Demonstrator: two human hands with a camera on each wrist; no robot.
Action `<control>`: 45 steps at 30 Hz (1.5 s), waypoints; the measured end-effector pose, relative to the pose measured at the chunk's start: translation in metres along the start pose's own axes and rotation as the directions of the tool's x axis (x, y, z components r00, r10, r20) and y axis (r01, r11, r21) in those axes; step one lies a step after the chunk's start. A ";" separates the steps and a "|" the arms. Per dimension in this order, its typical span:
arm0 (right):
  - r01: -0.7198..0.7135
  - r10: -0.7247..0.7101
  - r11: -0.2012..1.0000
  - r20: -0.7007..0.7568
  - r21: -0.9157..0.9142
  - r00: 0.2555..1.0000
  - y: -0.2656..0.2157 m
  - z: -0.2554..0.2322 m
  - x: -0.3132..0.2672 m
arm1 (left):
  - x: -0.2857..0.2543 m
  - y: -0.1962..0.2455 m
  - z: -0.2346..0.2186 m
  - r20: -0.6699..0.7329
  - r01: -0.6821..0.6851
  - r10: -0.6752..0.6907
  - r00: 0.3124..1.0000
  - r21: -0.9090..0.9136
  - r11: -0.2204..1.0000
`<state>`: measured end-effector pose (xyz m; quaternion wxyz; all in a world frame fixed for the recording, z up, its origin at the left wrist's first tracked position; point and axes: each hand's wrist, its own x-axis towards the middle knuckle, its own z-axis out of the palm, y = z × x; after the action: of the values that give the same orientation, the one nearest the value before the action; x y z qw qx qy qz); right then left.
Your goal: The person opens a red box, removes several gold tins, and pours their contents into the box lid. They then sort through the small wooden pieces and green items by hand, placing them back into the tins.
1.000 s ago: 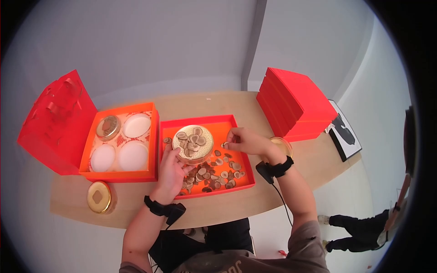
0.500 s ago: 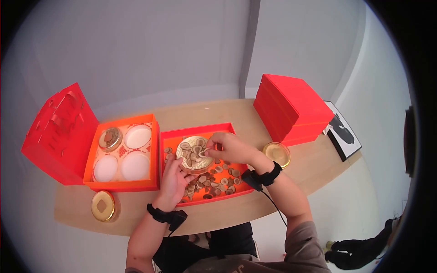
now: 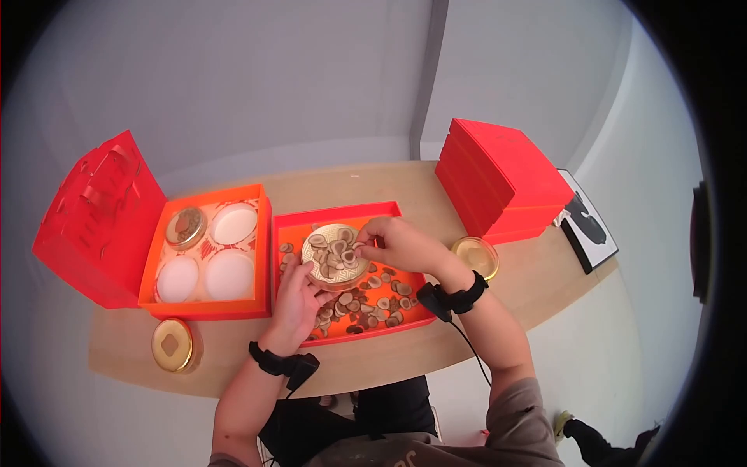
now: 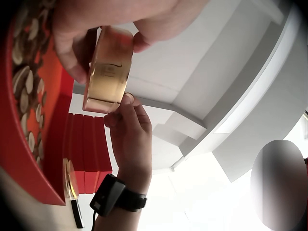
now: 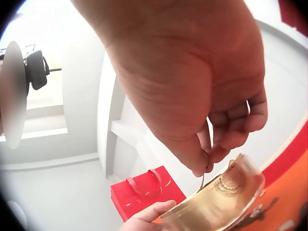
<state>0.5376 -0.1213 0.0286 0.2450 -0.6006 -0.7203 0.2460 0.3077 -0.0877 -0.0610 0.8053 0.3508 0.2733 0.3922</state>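
Note:
My left hand (image 3: pixel 294 310) grips a round gold container (image 3: pixel 334 284) by its side and underside, above a shallow red tray (image 3: pixel 373 336). Round brown-rimmed slices (image 3: pixel 336 255) lie inside it on a patterned gold surface. At the container's right rim, my right hand (image 3: pixel 401 247) pinches a thin slice (image 5: pixel 202 182) between thumb and fingers, seen edge-on in the right wrist view. More slices (image 3: pixel 381 303) are scattered over the tray's orange floor. The left wrist view shows the container's gold side (image 4: pixel 109 72) between the left thumb and fingers.
Left of the tray, an orange box (image 3: pixel 205 310) has round recesses, one holding a jar (image 3: pixel 186 227). Behind it stands a red bag (image 3: pixel 101 222). A gold-lidded jar (image 3: pixel 173 345) sits in front. At right are a gold lid (image 3: pixel 475 258), red boxes (image 3: pixel 506 179) and a framed picture (image 3: pixel 588 222).
My right hand has moved left from above the tray to the container's rim, bringing a slice with it. The left hand keeps its grip on the container.

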 end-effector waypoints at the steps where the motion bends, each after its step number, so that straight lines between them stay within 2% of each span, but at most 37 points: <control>1: -0.002 0.002 1.000 -0.001 0.001 1.000 0.002 0.001 -0.001 | 0.001 -0.002 -0.002 0.000 0.002 -0.002 1.000 0.001 1.000; 3: 0.070 -0.067 0.997 -0.079 0.028 0.995 0.008 0.002 -0.001 | 0.003 -0.002 -0.003 0.012 -0.002 0.003 1.000 -0.055 0.998; 7: 0.116 -0.104 0.990 -0.145 0.079 0.984 0.018 0.004 0.002 | -0.002 0.001 0.002 0.000 -0.010 0.010 1.000 -0.042 0.999; 9: 0.137 -0.142 0.990 -0.125 -0.041 0.982 0.010 0.002 0.002 | 0.000 0.000 -0.001 0.011 -0.006 0.006 1.000 -0.047 0.999; 15: -0.005 0.010 0.999 -0.152 0.031 0.988 0.014 -0.006 -0.007 | 0.002 0.000 -0.004 -0.022 -0.016 0.015 1.000 -0.062 0.998; 17: -0.070 0.071 0.997 -0.112 0.016 0.991 0.029 -0.009 -0.012 | -0.001 0.001 -0.001 -0.040 -0.017 0.014 0.999 -0.059 0.998; 19: -0.090 0.092 0.974 0.000 -0.208 0.996 0.041 -0.009 -0.017 | 0.001 0.000 -0.003 -0.068 -0.050 0.047 0.997 -0.045 0.998; 20: -0.098 0.102 0.972 0.005 -0.212 0.995 0.042 -0.009 -0.020 | 0.000 0.001 0.000 -0.077 -0.048 0.045 0.996 -0.038 0.998; 22: -0.197 0.283 0.927 0.253 -0.318 0.925 0.043 -0.006 -0.027 | 0.000 0.002 0.001 -0.073 -0.044 0.041 0.997 -0.043 0.998; 29: -0.063 0.257 0.833 0.284 -0.549 0.924 0.059 0.027 -0.042 | -0.001 0.000 -0.002 -0.060 -0.042 0.040 0.997 -0.038 0.998; 31: 0.026 0.167 0.777 0.245 -0.629 0.955 0.061 0.032 -0.045 | 0.000 0.000 -0.002 -0.059 -0.039 0.037 0.998 -0.030 0.999; 35: 0.009 0.234 0.755 0.282 -0.656 0.931 0.059 0.031 -0.041 | 0.001 -0.001 -0.004 -0.050 -0.049 0.048 0.998 -0.028 0.998; 37: -0.083 0.257 0.847 0.268 -0.525 0.928 0.061 0.030 -0.039 | 0.002 -0.002 -0.005 -0.046 -0.053 0.052 0.998 -0.036 0.998; 40: -0.094 0.276 0.852 0.290 -0.515 0.916 0.049 0.020 -0.041 | 0.001 -0.001 -0.004 -0.044 -0.051 0.049 0.998 -0.041 0.998; 45: -0.021 0.242 0.811 0.303 -0.584 0.922 0.057 0.028 -0.048 | 0.000 -0.001 -0.003 -0.055 -0.041 0.039 0.998 -0.032 0.999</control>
<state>0.5698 -0.1611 -0.0325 -0.1013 -0.6390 -0.7490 0.1426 0.3059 -0.0871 -0.0633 0.7952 0.3319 0.2817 0.4221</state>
